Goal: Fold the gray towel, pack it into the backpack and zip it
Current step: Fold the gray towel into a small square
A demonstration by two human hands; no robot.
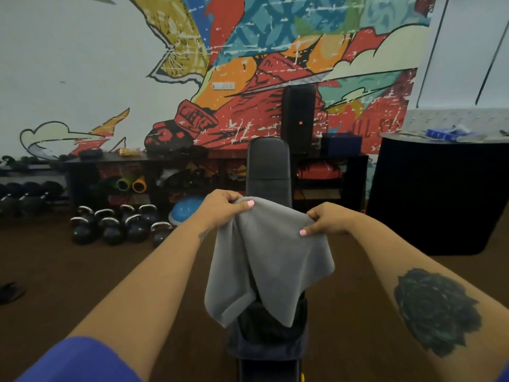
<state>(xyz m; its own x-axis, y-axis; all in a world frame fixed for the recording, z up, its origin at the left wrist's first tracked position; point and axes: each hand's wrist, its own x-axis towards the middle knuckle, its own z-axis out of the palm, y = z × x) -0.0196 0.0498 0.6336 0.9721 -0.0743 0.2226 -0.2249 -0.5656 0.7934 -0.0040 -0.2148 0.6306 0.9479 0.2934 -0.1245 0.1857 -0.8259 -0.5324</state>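
The towel (264,257) hangs at frame centre, in front of the weight bench (268,172), pinched between the left hand (223,208) and right hand (327,219). Kettlebells (121,224) sit at centre left before a shelf unit (110,175); a speaker (298,117) stands behind the bench.

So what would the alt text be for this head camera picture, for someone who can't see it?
Two hands, left and right, hold a gray towel up by its top edge over a black gym bench. Kettlebells sit on the floor before a colorful mural.
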